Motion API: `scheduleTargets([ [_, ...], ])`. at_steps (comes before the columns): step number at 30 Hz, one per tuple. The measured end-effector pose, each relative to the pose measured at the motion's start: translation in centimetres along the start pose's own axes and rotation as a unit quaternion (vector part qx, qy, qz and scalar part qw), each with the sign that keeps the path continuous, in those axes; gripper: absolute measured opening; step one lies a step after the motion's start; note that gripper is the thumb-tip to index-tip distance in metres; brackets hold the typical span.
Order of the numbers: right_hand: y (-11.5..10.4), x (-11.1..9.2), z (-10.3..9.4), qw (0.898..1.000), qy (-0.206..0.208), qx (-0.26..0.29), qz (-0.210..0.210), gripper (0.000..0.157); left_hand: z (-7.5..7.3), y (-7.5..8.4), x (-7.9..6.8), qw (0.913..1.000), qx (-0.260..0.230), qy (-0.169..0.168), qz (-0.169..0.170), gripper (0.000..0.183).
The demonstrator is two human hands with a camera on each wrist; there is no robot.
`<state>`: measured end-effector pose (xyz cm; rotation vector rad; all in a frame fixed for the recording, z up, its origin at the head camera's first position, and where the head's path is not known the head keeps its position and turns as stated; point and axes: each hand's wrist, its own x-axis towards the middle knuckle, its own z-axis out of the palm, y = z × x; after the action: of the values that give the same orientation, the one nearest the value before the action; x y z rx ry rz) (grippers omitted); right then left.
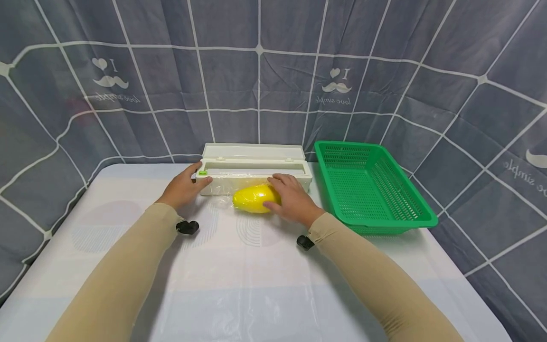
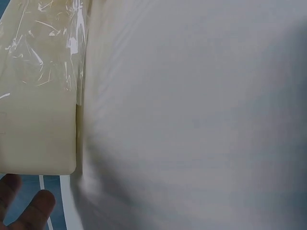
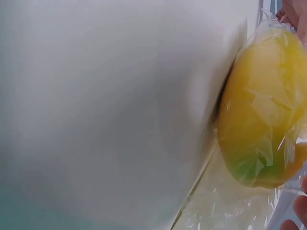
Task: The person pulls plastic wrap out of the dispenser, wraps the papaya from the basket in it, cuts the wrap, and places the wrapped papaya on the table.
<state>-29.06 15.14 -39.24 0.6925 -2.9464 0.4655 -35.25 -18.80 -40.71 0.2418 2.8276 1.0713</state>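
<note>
A white cling film dispenser (image 1: 256, 184) lies across the table, its lid (image 1: 253, 151) raised at the back. My left hand (image 1: 181, 186) grips its left end, thumb at the front and fingers toward the back. In front of the dispenser, my right hand (image 1: 295, 198) holds a yellow mango (image 1: 252, 199), with the thumb on the near side and fingers over the top. Clear film (image 3: 268, 103) covers the mango, whose end shows green in the right wrist view. More film (image 2: 53, 45) clings to the dispenser's front in the left wrist view.
A green slotted plastic basket (image 1: 378, 223) stands to the right of the dispenser. A small bright green piece (image 1: 202, 173) sits at the dispenser's left end. Grey checked curtain (image 1: 231, 80) hangs behind and around the white-covered table (image 1: 239, 304).
</note>
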Motion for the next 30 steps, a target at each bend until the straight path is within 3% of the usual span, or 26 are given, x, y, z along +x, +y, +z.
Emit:
scheduleTargets([
  [15,-1.2,1.7,-0.6,0.999,-0.012,0.033,-0.013,0.081,0.3,-0.7,0.2,0.9996,-0.02,0.018,-0.001,0.09],
  [30,-3.8,5.4,-1.0,0.998,-0.029,0.053,-0.031,0.062,0.8,-1.0,0.3,0.9984,-0.053,0.021,0.0,0.088],
])
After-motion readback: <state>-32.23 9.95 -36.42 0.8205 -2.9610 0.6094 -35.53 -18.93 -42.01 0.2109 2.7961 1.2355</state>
